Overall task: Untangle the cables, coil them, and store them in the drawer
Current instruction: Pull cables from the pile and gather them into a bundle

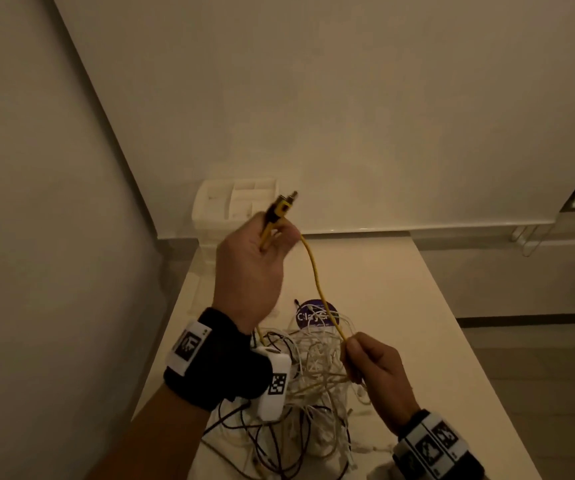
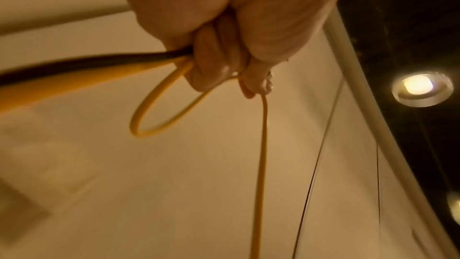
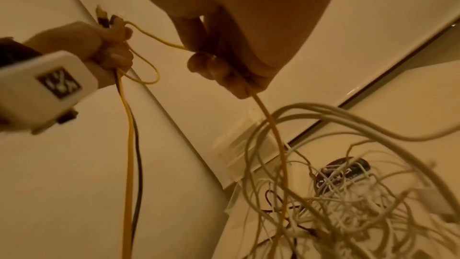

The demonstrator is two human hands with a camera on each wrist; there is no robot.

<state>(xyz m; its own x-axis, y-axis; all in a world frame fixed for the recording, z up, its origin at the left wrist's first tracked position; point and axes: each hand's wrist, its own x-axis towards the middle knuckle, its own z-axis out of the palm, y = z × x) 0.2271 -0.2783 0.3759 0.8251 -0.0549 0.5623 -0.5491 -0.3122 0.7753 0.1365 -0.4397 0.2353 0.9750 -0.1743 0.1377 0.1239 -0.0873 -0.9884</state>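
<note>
Yellow cable (image 1: 317, 275) stretched between raised left hand (image 1: 251, 258) clutching its plug end and right hand (image 1: 372, 367) pinching it, above tangled cables (image 1: 313, 382) on desk (image 1: 435, 323)

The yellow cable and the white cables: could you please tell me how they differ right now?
The yellow cable is lifted, gripped by the left hand and pinched by the right hand; the white cables lie on the table. The yellow one runs as a single strand; the white ones form a tangle.
</note>
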